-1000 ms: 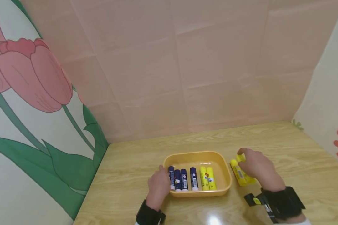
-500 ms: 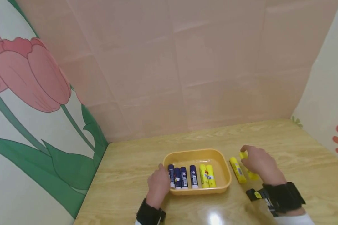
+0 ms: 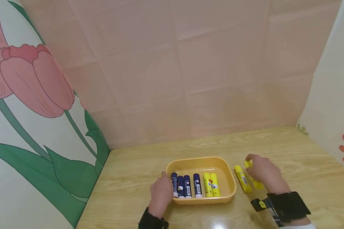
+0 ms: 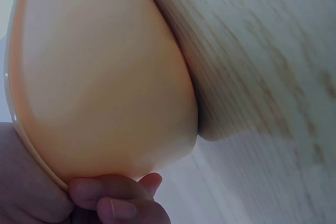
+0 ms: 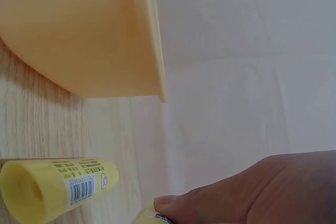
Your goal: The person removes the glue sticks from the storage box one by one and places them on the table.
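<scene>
Left hand [image 3: 161, 190] grips tray [image 3: 199, 201] of six tubes [image 3: 187, 186] | right hand [image 3: 264, 172] pinches yellow stick [image 3: 257, 184] right of it, hard to tell from here if lifted | loose second one [image 3: 242, 179] lies on tabletop [image 3: 126, 190] between

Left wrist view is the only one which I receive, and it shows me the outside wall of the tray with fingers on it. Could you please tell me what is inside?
Observer: Inside the tray lie four dark blue tubes and two yellow tubes.
Operator: Thank you. Is any tube being held outside of it?
Observer: Yes, the right hand grips one more yellow tube.
Operator: And does another one lie loose there, please?
Observer: Yes, a loose yellow tube lies on the table between the tray and that hand.
</scene>
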The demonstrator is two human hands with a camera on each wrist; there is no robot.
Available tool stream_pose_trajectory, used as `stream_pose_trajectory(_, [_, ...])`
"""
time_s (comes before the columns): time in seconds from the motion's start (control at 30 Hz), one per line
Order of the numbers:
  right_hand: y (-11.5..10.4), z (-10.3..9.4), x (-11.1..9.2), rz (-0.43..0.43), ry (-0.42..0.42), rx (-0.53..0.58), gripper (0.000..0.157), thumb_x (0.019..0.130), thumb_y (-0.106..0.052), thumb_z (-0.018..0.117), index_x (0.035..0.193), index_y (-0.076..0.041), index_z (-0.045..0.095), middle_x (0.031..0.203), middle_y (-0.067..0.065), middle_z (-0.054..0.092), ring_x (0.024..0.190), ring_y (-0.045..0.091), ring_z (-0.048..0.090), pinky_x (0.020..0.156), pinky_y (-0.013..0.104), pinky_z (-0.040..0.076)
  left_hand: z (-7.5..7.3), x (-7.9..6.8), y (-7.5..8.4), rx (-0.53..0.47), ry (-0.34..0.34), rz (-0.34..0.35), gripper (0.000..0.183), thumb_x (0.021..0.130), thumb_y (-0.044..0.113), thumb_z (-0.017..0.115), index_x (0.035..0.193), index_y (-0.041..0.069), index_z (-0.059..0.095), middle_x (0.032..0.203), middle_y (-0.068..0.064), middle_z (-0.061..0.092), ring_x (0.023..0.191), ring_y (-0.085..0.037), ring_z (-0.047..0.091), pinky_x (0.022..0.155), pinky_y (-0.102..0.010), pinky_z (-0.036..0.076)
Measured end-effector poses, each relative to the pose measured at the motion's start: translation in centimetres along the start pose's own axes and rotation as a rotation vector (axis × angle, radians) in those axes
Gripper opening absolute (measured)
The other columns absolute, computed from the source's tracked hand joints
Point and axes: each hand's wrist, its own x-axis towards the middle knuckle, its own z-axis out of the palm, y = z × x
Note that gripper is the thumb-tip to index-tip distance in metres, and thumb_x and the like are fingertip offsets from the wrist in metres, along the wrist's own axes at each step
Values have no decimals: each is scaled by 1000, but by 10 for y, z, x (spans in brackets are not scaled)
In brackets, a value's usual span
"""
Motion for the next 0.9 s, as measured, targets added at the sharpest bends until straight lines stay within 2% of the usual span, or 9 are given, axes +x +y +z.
stream_pose_trajectory(0.07, [2,1,1,-10,5,3,49,91,-15,62,133,7,49,115,36,58,80,33,56,61,42,48,1,0,0,-5,-3,-3,38,104,25,53,128,-4,52,76,-11,57,64,-21,55,59,-38,50])
stream_pose_trajectory(0.3, [6,0,3,-24,10,9,52,89,-15,61,133,9,47,120,39,56,81,33,57,63,45,49,4,2,-3,10,92,61,28,102,21,54,115,-4,55,74,-14,59,65,-28,62,58,-44,51])
stream_pose_trajectory(0.57, [8,4,7,-9,-7,15,53,89,-15,60,135,8,46,120,38,55,80,33,56,63,43,48,5,3,-4,9,51,45,28,103,22,53,115,-3,54,72,-12,57,62,-24,58,56,-41,50])
stream_pose_trajectory(0.9, [18,13,18,-32,15,17,54,87,-15,60,134,9,47,124,39,53,88,39,57,68,51,49,7,6,-2,24,33,27,33,104,23,51,121,-4,53,76,-13,59,66,-26,61,60,-42,51])
